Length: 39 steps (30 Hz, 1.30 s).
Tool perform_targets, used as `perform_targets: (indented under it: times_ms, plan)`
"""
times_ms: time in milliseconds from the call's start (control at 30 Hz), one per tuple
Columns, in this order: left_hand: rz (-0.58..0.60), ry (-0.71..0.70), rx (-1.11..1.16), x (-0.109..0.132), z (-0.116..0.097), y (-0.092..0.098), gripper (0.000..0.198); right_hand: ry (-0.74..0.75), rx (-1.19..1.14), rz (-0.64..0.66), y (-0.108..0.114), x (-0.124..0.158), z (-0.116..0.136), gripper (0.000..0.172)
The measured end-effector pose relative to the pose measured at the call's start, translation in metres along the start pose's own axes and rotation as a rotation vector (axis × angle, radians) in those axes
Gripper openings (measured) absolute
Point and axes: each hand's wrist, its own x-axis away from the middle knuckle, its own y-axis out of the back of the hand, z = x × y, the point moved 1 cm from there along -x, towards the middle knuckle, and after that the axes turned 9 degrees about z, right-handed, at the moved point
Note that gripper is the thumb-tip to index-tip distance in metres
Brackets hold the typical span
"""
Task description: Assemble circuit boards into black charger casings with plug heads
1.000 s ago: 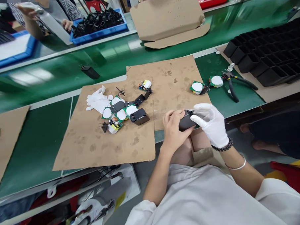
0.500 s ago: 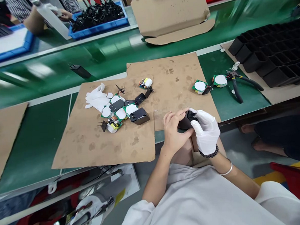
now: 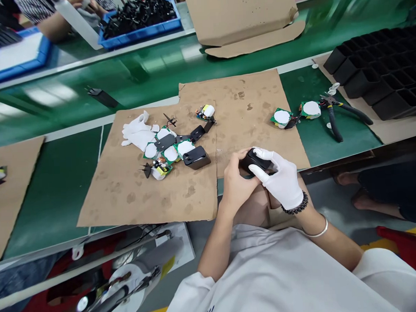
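Between both hands, just over the table's front edge, is a black charger case (image 3: 253, 162). My bare left hand (image 3: 237, 184) wraps around its left side. On the right side, my white-gloved right hand (image 3: 280, 176) grips it with thumb and fingers. To the left, another black charger case (image 3: 197, 158) lies on the cardboard sheet (image 3: 182, 201), beside several green circuit boards with round white pads (image 3: 171, 153). A loose white glove (image 3: 137, 130) lies behind them. Right of my hands are two more boards, one circuit board (image 3: 282, 118) at the cardboard's edge.
Black-handled cutting pliers (image 3: 334, 116) lie on the green table at right, near rows of black open cases (image 3: 391, 81). Behind runs a green conveyor (image 3: 149, 78) carrying a black adapter (image 3: 102, 97). Across it are a blue tray (image 3: 140, 34) of black parts and a co-worker's hands (image 3: 84, 4).
My right hand has shifted left over the charger case, and the case is turned so a smooth closed face shows on top. The adapter on the conveyor has moved left.
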Motion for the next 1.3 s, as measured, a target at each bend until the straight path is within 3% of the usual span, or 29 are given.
perform_targets:
  times_ms: [100, 200, 333, 467, 600, 733, 833, 933, 1033, 1133, 1233, 1300]
  plan:
    - [0.044, 0.077, -0.060, 0.002, -0.002, 0.007, 0.054, 0.007, 0.167, 0.081, 0.007, -0.007, 0.005, 0.024]
    - [0.042, 0.076, -0.099, 0.006, -0.005, 0.010, 0.060, 0.086, 0.275, 0.071, 0.016, -0.008, 0.015, 0.022]
    - [-0.093, 0.026, -0.007, 0.013, -0.004, 0.012, 0.062, 0.203, 0.336, -0.070, 0.025, -0.003, 0.021, 0.031]
    - [-0.241, 0.022, 0.055, 0.017, -0.001, 0.012, 0.052, 0.283, 0.387, -0.015, 0.024, -0.002, 0.013, 0.023]
    - [-0.292, 0.015, 0.071, 0.016, 0.000, 0.011, 0.048, 0.200, 0.387, -0.111, 0.029, -0.005, 0.008, 0.028]
    - [-0.311, 0.029, 0.086, 0.016, 0.000, 0.010, 0.045, 0.184, 0.349, -0.029, 0.034, -0.006, 0.006, 0.026]
    - [-0.311, 0.020, 0.083, 0.015, -0.001, 0.009, 0.044, 0.110, 0.329, -0.085, 0.037, -0.008, -0.002, 0.028]
    - [-0.294, 0.023, 0.043, 0.014, 0.000, 0.008, 0.042, 0.017, 0.285, -0.023, 0.034, -0.013, -0.015, 0.026]
    - [-0.250, 0.049, 0.010, 0.014, 0.000, 0.008, 0.037, -0.085, 0.028, -0.043, 0.032, -0.019, -0.019, 0.035]
    - [-0.224, 0.059, 0.007, 0.015, 0.000, 0.009, 0.035, -0.268, -0.570, -0.147, 0.032, -0.021, -0.008, 0.041]
    - [-0.224, 0.066, 0.024, 0.017, -0.001, 0.011, 0.034, -0.568, -1.200, -0.076, 0.031, -0.022, 0.012, 0.024]
    - [-0.219, 0.076, 0.024, 0.017, -0.001, 0.011, 0.033, -0.706, -1.467, -0.027, 0.032, -0.024, 0.025, 0.012]
